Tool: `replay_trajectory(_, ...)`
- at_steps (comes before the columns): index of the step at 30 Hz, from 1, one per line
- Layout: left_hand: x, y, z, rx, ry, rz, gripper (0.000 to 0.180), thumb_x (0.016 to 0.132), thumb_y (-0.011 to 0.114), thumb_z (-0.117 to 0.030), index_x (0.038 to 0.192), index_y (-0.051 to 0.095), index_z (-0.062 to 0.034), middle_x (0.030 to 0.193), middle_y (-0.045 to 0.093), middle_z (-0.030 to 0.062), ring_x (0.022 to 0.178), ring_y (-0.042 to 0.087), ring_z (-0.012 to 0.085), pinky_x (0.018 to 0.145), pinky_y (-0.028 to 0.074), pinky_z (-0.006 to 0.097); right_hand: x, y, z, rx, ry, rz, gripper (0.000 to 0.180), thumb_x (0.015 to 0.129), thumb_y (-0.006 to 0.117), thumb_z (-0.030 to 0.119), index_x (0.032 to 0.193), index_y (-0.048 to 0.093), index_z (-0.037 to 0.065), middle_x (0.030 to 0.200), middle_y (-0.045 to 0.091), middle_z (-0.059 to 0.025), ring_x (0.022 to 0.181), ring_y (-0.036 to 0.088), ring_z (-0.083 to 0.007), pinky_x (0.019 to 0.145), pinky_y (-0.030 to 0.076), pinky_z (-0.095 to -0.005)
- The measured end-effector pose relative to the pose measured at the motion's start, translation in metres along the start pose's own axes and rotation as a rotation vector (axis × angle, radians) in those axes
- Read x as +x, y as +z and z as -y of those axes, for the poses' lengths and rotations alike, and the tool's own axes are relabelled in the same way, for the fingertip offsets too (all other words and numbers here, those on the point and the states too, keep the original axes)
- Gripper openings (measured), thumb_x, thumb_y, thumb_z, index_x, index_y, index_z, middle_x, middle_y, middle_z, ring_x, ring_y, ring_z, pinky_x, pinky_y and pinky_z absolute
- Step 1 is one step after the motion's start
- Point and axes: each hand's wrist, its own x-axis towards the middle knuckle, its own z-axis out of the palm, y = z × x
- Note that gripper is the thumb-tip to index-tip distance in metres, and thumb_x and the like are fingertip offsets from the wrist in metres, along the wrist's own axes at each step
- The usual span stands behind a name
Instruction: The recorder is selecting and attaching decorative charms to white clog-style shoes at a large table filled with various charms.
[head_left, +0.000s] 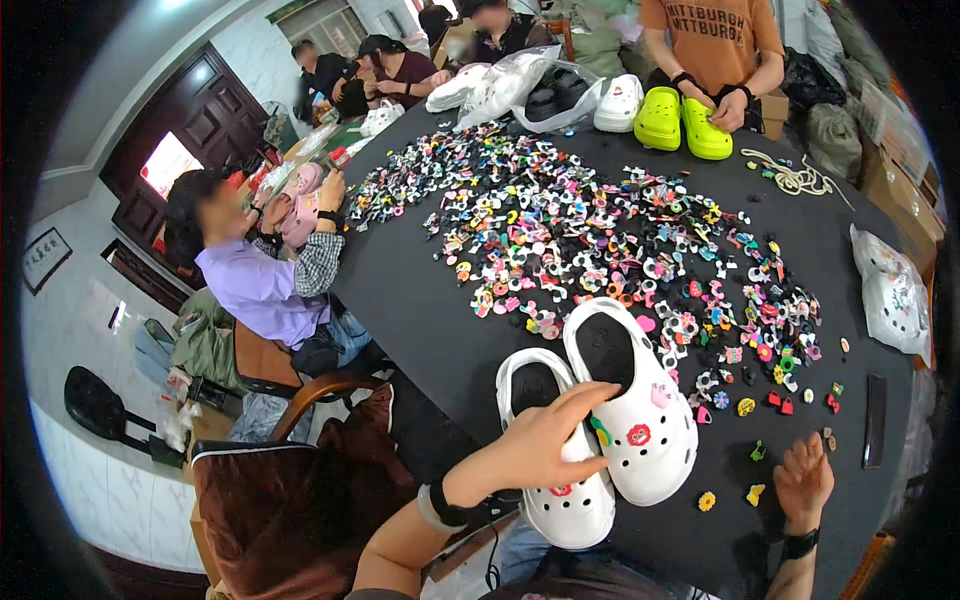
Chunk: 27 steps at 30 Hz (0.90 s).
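Two white clogs lie side by side at the near edge of the dark table. My left hand (540, 445) reaches across the left clog (570, 515), its thumb and fingers gripping the side of the right clog (655, 470). A red charm (639, 435), a pink charm (661, 396) and a green-and-yellow charm (600, 430) sit on the right clog. Part of a red charm shows on the left one under my hand. My right hand (804, 482) is over the table at the right, fingers curled; what they hold, if anything, is hidden. Beside its fingertips is a small brown charm (829, 436).
A wide heap of colourful shoe charms (590, 220) covers the middle table. Loose yellow charms (707, 501) lie near my right hand, with a black strip (875, 420) farther right. Across the table a person in orange handles lime-green clogs (658, 118); another at left holds pink clogs (300, 210).
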Motion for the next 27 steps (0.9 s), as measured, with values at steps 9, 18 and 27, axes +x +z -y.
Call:
replay_trajectory(9,0.001,-0.008,0.002,-0.028,-0.017,0.055,0.083,0.081,0.069,-0.032,0.149,0.029,-0.0054,0.156,0.029,0.0123,0.110,0.062,0.0288,0.068,0.055,0.035,-0.015,0.010,0.004,-0.102,-0.044,0.195,0.039,0.089,0.069,0.027,0.114,0.046,0.008,0.096,0.046,-0.0028,0.070,0.041,-0.0129,0.058,0.034,-0.0302)
replay_trajectory(18,-0.016,-0.023,0.003,0.048,0.103,-0.066,0.085,0.087,0.068,-0.034,0.150,0.023,-0.0013,0.149,0.036,0.0217,0.072,0.068,0.0328,0.060,0.054,0.037,-0.016,0.076,-0.010,-0.495,-0.108,0.188,0.027,0.093,0.064,0.029,0.095,0.055,0.004,0.068,0.056,-0.0077,0.048,0.048,-0.0154,0.045,0.038,-0.0286)
replay_trajectory(27,-0.024,-0.123,0.073,-0.443,-0.125,-0.291,0.038,0.090,0.064,-0.007,0.127,0.055,-0.0002,0.119,0.063,0.0111,0.090,0.064,0.0132,0.079,0.051,0.027,-0.012,0.050,-0.021,-0.408,-0.099,0.419,0.036,0.078,0.080,0.016,0.099,0.057,-0.002,0.068,0.064,-0.0144,0.048,0.058,-0.0191,0.045,0.045,-0.0292)
